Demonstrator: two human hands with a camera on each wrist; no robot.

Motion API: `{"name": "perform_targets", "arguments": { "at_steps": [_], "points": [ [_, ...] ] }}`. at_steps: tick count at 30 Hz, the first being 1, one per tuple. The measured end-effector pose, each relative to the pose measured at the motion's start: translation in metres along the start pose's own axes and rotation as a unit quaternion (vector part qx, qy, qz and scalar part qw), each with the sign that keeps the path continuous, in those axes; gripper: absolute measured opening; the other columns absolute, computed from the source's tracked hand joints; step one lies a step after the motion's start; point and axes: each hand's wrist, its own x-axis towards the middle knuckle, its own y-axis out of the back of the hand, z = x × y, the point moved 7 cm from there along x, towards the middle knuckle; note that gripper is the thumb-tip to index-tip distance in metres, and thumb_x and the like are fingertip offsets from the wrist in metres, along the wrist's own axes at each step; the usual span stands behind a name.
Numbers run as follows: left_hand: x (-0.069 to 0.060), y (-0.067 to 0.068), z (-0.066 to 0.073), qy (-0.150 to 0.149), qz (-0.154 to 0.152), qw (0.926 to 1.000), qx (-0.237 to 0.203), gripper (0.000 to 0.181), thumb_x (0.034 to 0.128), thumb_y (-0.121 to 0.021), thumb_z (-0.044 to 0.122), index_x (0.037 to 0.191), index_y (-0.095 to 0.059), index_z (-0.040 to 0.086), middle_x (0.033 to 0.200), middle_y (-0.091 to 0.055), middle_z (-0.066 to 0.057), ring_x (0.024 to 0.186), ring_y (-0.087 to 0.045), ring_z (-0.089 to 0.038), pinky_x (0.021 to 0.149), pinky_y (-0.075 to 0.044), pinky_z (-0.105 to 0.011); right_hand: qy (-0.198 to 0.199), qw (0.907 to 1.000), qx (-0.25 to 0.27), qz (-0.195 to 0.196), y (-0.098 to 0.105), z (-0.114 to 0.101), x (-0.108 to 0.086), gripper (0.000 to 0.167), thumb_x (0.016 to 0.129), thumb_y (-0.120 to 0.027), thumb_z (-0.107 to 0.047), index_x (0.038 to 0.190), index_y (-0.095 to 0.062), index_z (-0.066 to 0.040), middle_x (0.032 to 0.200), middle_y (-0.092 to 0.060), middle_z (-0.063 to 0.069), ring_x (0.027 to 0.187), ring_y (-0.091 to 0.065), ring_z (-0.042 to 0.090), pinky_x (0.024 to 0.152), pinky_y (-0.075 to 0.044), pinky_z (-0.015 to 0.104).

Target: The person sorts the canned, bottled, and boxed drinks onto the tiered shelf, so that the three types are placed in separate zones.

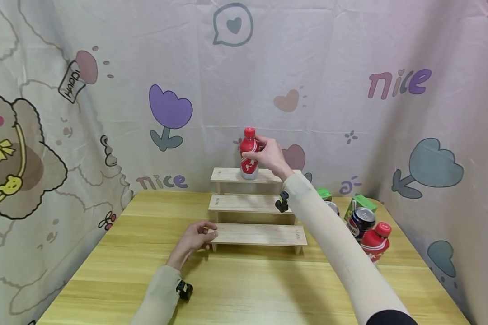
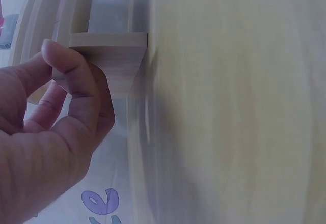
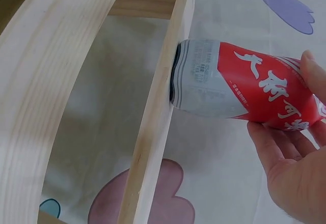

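A red and white drink bottle (image 1: 250, 155) with a red cap stands upright on the top step of a three-step wooden shelf (image 1: 252, 234). My right hand (image 1: 271, 157) grips its upper part from the right. In the right wrist view the base of the bottle (image 3: 244, 84) meets the top board (image 3: 159, 117), and my thumb and fingers (image 3: 270, 145) wrap its body. At the left end of the lowest step, my left hand (image 1: 195, 237) pinches the board's edge. Close up, the left hand (image 2: 61, 107) has curled fingers at the board's end, partly hiding it.
On the wooden table (image 1: 260, 289), to the right, stand another red bottle (image 1: 376, 243), a dark can (image 1: 362, 222) and a green carton (image 1: 361, 205). Behind them, my right sleeve partly covers another can (image 1: 332, 207) and green carton (image 1: 324, 194). A printed curtain (image 1: 236, 81) surrounds the table.
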Motion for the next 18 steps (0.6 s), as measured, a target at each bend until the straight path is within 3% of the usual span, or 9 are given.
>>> {"name": "perform_targets", "arguments": {
  "at_steps": [18],
  "points": [
    [-0.0003,-0.0003,-0.0001,-0.003,0.001,1.0000,0.001,0.021,0.0890,-0.069,0.001,0.109,-0.063,-0.003,0.076,-0.044,-0.001,0.057,-0.049,-0.011,0.048,-0.049,-0.022,-0.007,0.9999,0.009,-0.004,-0.0036,0.0008,0.0035,0.071,0.079,-0.084,-0.028,0.142,-0.052,-0.020,0.123,-0.068,0.006,0.111,-0.063,0.019,0.097,-0.053,0.039]
  ]
}}
